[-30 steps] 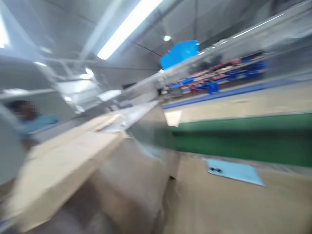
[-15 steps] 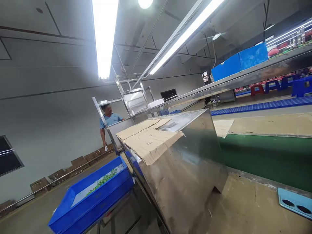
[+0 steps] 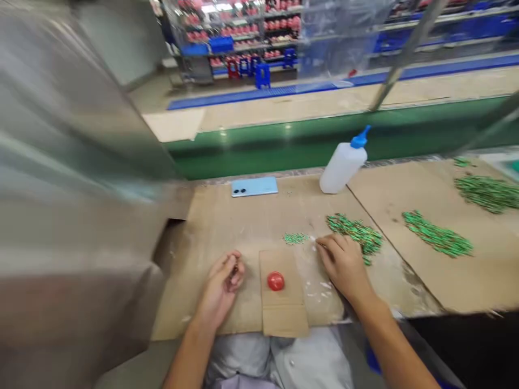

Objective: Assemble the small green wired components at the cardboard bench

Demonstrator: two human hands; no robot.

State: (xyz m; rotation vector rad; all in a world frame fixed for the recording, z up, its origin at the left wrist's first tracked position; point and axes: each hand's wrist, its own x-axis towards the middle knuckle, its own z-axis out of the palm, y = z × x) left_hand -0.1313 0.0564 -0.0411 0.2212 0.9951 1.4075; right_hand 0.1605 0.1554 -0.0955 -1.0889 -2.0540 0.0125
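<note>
My left hand (image 3: 222, 286) is over the cardboard-covered bench, its fingers curled around something small and dark that I cannot make out. My right hand (image 3: 344, 265) has its fingertips pinched together beside a small scatter of green pieces (image 3: 295, 238); a pale speck shows at the tips, too small to name. Behind its knuckles lies a larger pile of slim green pieces (image 3: 365, 235). Between my hands, a shiny red round object (image 3: 276, 281) rests on a folded cardboard strip (image 3: 284, 319).
A light blue phone (image 3: 254, 186) lies at the back of the bench. Beside it stands a tilted-looking white bottle (image 3: 340, 168) with a blue nozzle. More green piles (image 3: 438, 233) are at the right. A metal panel (image 3: 81, 189) rises close on the left; a green belt (image 3: 251, 151) runs behind.
My view has swung right and down, from the room, blue trays and a person in a blue shirt to the bench. Both my hands have come into view.
</note>
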